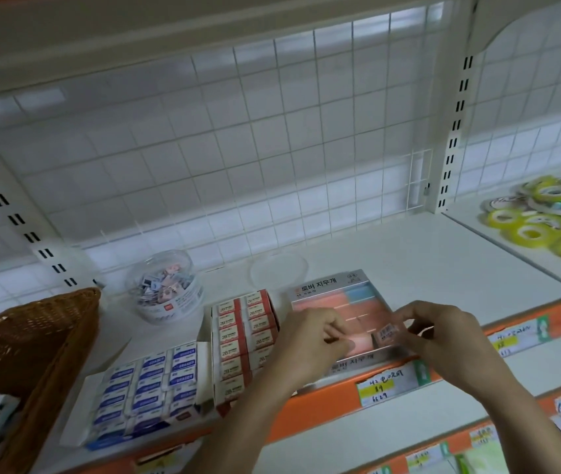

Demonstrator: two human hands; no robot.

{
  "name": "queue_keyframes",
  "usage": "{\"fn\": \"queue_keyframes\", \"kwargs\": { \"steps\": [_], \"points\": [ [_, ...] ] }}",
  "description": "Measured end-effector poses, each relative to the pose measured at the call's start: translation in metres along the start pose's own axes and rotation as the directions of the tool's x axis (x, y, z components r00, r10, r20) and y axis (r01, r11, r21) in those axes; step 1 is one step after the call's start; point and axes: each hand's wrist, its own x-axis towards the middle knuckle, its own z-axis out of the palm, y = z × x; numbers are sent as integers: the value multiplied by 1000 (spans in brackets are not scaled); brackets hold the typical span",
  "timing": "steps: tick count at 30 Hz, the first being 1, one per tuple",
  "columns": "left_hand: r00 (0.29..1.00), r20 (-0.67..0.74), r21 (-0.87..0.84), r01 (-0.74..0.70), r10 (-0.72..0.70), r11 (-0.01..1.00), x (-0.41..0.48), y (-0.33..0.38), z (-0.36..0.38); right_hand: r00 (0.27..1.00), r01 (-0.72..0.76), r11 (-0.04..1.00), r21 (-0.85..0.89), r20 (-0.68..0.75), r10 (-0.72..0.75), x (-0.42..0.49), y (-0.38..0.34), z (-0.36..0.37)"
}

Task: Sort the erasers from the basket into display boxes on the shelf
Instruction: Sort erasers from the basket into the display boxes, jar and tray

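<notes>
The white shelf bears a wicker basket, a clear tub, perhaps a lid, and three display boxes.

Stationery shop: price tags on orange shelf edge, boxed erasers, tape rolls.

Red erasers read "2B", blue erasers "ERASER".
</notes>
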Motion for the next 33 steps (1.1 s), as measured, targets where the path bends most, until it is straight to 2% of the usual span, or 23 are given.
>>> {"fn": "queue_keyframes", "kwargs": {
  "steps": [9,16,20,26,30,33],
  "points": [
    [997,12,205,-80,79,976,4,1,4,989,144,974,-173,4,-145,5,4,2],
    [989,72,238,-143,129,961,9,6,3,982,191,952,-240,39,-187,5,2,8],
    [992,66,243,-120,107,962,12,6,7,977,211,929,-303,99,-189,5,2,12],
    [999,-6,208,-46,48,977,9,3,10,979,204,922,-330,71,-191,1,-2,14],
    [987,-121,243,-76,107,967,6,-3,4,966,226,904,-362,-35,-256,0,-16,22],
    [961,-223,276,-98,163,956,-1,-10,-11,942,280,928,-246,-116,-315,-2,-31,38]
  ]
}}
